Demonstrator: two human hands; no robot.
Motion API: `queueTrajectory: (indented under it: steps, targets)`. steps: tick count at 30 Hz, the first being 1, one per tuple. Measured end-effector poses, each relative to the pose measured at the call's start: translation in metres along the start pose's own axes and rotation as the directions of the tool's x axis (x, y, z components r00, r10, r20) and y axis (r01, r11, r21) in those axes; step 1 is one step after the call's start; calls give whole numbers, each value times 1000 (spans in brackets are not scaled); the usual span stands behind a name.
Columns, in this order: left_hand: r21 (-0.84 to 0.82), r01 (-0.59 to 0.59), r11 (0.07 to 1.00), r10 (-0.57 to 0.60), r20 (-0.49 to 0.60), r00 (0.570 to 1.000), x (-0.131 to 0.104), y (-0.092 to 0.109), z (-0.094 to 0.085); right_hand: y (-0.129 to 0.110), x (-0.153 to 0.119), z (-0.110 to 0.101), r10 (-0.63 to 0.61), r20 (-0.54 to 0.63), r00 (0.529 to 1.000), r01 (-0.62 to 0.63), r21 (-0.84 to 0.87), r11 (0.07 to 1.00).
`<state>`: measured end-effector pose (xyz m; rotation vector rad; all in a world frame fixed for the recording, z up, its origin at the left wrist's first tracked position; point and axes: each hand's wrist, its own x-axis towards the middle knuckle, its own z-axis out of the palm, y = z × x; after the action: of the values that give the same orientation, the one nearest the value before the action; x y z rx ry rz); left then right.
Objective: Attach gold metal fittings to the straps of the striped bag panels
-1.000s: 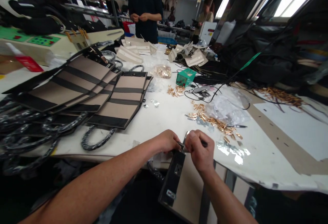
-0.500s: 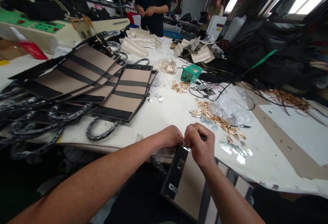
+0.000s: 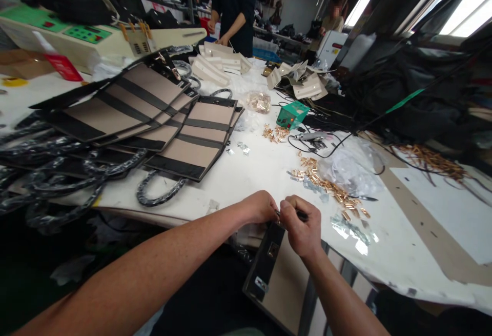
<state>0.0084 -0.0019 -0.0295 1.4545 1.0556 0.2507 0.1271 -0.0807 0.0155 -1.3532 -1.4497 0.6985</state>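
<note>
My left hand (image 3: 262, 206) is closed in a pinch at the top edge of a beige and black bag panel (image 3: 286, 284); what its fingertips hold is too small to make out. My right hand (image 3: 302, 223) is wrapped round a slim dark-handled tool (image 3: 302, 216), whose tip meets the left fingertips. The panel lies tilted at the table's front edge, below both hands. Along its black band sit a metal plate (image 3: 261, 283) and a square metal fitting (image 3: 273, 250). Part of the panel is hidden by my right forearm.
Bag panels (image 3: 203, 136) with plastic-wrapped handles (image 3: 159, 190) are stacked on the left. Gold metal pieces (image 3: 326, 184), clear film scraps (image 3: 355, 233) and a green box (image 3: 292, 115) with cables lie on the white table (image 3: 246, 177). A person (image 3: 236, 7) stands across it.
My hands stay together at the panel edge, with the right hand slightly shifted. The view has turned a little to the left. The person opposite has lowered one hand towards the beige pieces.
</note>
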Motion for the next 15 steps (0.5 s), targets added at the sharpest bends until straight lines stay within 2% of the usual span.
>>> queueTrajectory:
  steps: [4,8,10,13,15]
  targets:
    - [40,30,999,-34,96,995,-11,10,-3,2,-4,-9,63,-82,995,-40,262,964]
    - [29,49,998,-53,136,989,-12,13,-5,-6,-6,-11,-40,-145,989,100,438,893]
    - [30,51,998,-54,140,989,-11,13,-5,-6,-7,-9,-60,-145,988,118,435,893]
    - [45,55,997,-60,135,989,-9,12,-5,-2,-6,-6,-3,-107,994,41,357,933]
    - [49,58,997,-64,133,989,-8,12,-4,0,-5,-6,-3,-110,994,45,375,926]
